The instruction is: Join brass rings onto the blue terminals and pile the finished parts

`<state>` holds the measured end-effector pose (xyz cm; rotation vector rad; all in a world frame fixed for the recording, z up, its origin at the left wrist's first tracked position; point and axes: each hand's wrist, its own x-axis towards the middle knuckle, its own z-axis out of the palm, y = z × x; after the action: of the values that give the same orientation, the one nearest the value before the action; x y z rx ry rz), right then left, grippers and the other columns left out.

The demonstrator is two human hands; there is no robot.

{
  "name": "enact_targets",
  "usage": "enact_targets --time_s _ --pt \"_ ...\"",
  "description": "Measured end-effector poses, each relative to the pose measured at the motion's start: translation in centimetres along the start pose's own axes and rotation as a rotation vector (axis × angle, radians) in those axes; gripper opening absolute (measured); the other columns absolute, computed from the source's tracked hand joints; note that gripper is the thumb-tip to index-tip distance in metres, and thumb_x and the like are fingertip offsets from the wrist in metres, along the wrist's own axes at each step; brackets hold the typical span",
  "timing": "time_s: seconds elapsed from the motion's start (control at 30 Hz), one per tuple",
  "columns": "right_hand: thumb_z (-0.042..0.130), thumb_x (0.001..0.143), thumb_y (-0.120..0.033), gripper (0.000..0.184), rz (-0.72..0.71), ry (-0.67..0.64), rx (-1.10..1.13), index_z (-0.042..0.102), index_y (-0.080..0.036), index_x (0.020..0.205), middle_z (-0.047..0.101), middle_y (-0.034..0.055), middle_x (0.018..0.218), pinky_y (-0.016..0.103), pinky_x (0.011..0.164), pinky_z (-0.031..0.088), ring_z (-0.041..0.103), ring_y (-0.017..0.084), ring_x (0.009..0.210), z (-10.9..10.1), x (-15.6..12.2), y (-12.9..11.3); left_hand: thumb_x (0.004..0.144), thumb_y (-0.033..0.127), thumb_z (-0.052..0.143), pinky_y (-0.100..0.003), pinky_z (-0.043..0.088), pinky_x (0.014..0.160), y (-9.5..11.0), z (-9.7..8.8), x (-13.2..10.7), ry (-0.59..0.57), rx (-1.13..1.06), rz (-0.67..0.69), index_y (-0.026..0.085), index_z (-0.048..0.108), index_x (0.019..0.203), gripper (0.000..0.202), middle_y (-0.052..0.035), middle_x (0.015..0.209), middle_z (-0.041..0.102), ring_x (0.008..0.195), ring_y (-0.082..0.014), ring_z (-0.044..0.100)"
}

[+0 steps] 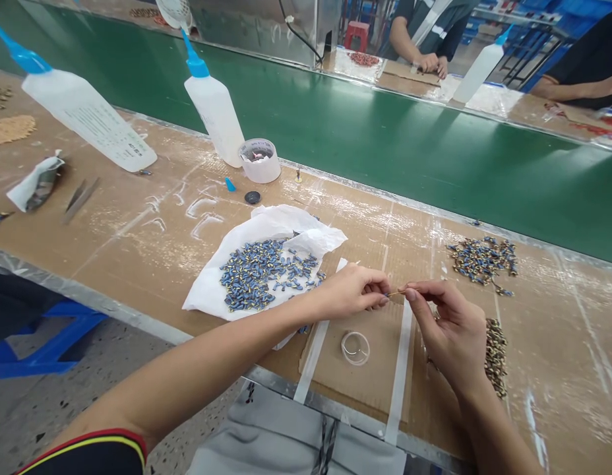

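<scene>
Above a cardboard pad (380, 389), my left hand (353, 290) is closed in a pinch on a tiny blue part, mostly hidden by the fingertips. Facing it, my right hand (449, 323) pinches a thin gold-coloured piece (396, 293) that spans the gap between the hands. Left of them, a sheet of white paper (207, 290) bears a heap of small blue parts (251, 274) with yellowish ends. Beyond my right hand lies a pile of blue-and-brass parts (484, 258). A heap of small brass-coloured parts (496, 359) is partly covered by that hand.
A small clear round cup (355, 348) stands on the pad. Two white bottles with blue nozzles (214, 112) (88, 119), a tape roll (260, 161) and tweezers (81, 199) are farther left. A green conveyor belt (336, 138) runs behind; a co-worker's hands (432, 64) are across it.
</scene>
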<state>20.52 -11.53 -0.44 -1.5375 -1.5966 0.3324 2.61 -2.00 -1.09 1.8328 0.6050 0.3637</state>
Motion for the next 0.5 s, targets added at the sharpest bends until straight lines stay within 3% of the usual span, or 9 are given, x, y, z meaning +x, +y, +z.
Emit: enact_targets --time_s 0.3,0.5 --pt "0.068 0.087 -0.024 0.004 0.038 -0.012 0.038 0.069 -0.023 0.09 0.074 0.0001 0.083 0.026 0.067 0.052 0.068 0.014 0.073 0.2 0.1 -0.1 0.086 0.012 0.059 -0.02 0.047 0.067 0.1 -0.1 0.1 -0.009 -0.024 -0.011 0.014 0.066 0.092 0.009 -0.0012 0.074 0.067 0.069 -0.011 0.063" --pt "0.07 0.086 -0.026 0.006 0.234 0.044 0.32 0.07 -0.023 0.091 0.073 0.0018 0.083 0.024 0.06 0.054 0.067 0.013 0.066 -1.0 0.4 -0.1 0.085 0.01 0.058 -0.021 0.048 0.067 0.3 -0.2 0.1 -0.018 -0.064 -0.037 0.013 0.064 0.09 0.008 -0.0018 0.074 0.067 0.07 -0.0115 0.063"
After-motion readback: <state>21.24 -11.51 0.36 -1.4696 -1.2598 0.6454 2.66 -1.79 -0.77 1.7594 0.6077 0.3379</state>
